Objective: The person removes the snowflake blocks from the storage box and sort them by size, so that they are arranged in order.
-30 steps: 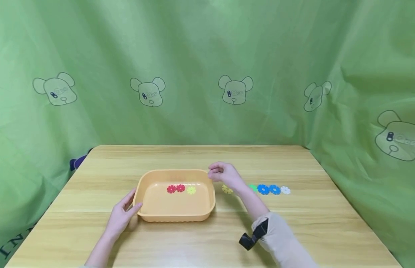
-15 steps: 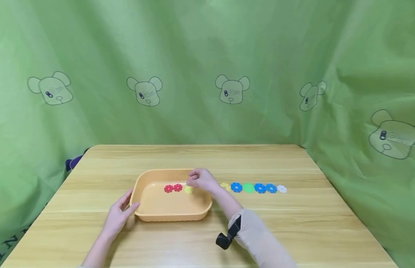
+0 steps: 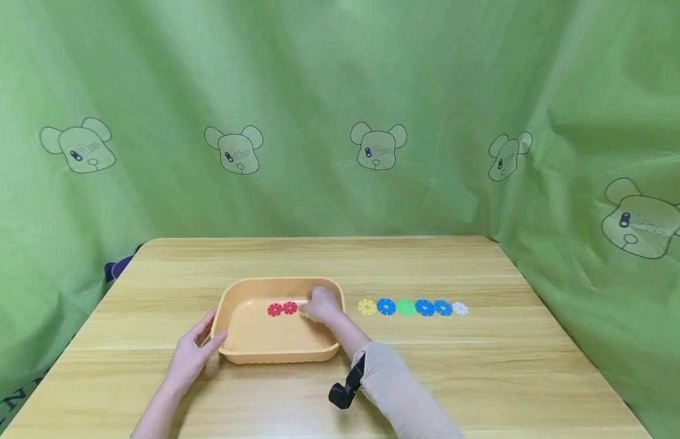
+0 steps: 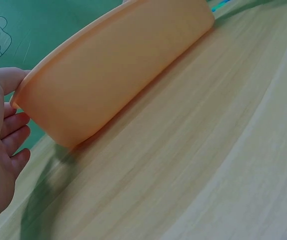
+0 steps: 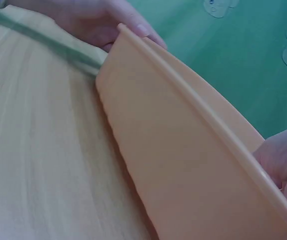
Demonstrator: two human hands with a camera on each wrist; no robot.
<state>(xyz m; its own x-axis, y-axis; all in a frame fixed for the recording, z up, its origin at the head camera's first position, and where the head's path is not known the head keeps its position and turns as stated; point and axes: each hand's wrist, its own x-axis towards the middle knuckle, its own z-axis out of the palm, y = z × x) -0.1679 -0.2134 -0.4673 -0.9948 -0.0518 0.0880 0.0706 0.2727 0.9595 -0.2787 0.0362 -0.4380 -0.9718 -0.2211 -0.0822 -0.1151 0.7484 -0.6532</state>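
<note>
An orange plastic tray [image 3: 269, 356] stands on the wooden table. My left hand [image 3: 191, 353] grips its left rim, thumb over the edge and fingers along the outer wall, as the left wrist view also shows. My right hand [image 3: 322, 305] reaches down inside the tray, its fingertips right at a yellow-green snowflake disc [image 3: 303, 310] that they mostly cover. I cannot tell whether they pinch it. Left of that lie two red snowflake discs [image 3: 282, 309] side by side on the tray floor. In the right wrist view the tray wall [image 5: 168, 130] hides my right fingertips.
Right of the tray, a row of snowflake discs lies on the table [image 3: 482, 378]: a yellow disc [image 3: 367, 306], a blue disc [image 3: 386, 306], a green disc [image 3: 406, 306], two more blue discs [image 3: 434, 307] and a white disc [image 3: 459, 308]. A green curtain [image 3: 307, 201] hangs behind.
My right hand has moved left from the tray's right rim, then down into it onto the yellow-green disc. The table row has come into full view. My left hand keeps its grip.
</note>
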